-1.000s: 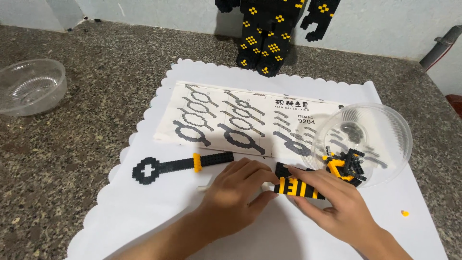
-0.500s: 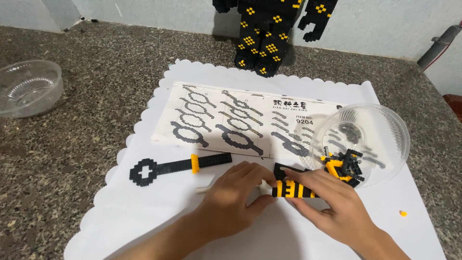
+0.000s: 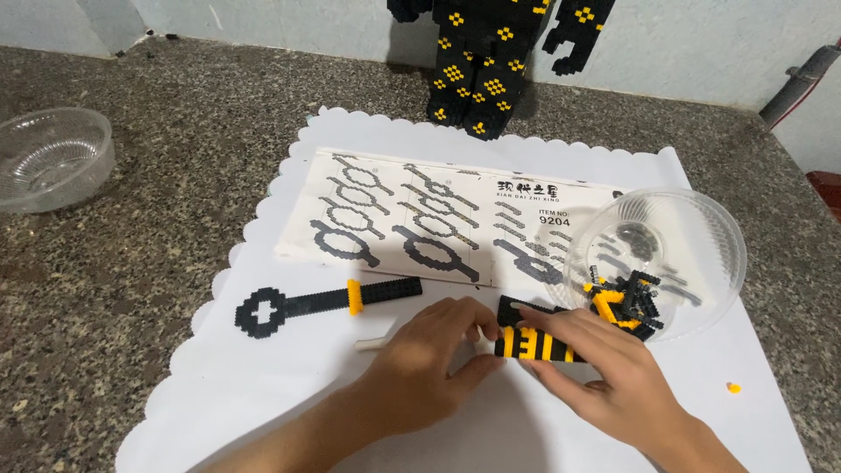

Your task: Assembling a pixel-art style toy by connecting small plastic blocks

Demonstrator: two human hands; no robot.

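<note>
Both hands pinch a black-and-yellow striped brick piece (image 3: 534, 343) lying on the white scalloped mat (image 3: 289, 385): the left hand (image 3: 429, 368) closes thumb and fingers on its left end, the right hand (image 3: 604, 372) presses fingers along its top and right side. A small white stick (image 3: 372, 343) pokes out from under the left hand; whether the hand touches it is hard to tell. Just left lies a black key-shaped build (image 3: 324, 305) with a yellow band. Behind the hands sits an instruction sheet (image 3: 420, 219), and to the right a clear bowl (image 3: 692, 236) holding loose black and yellow bricks (image 3: 626, 302). An empty clear bowl (image 3: 53, 158) rests well apart on the granite counter (image 3: 131, 263). A black-and-yellow brick figure (image 3: 482, 61) stands at the back.
</note>
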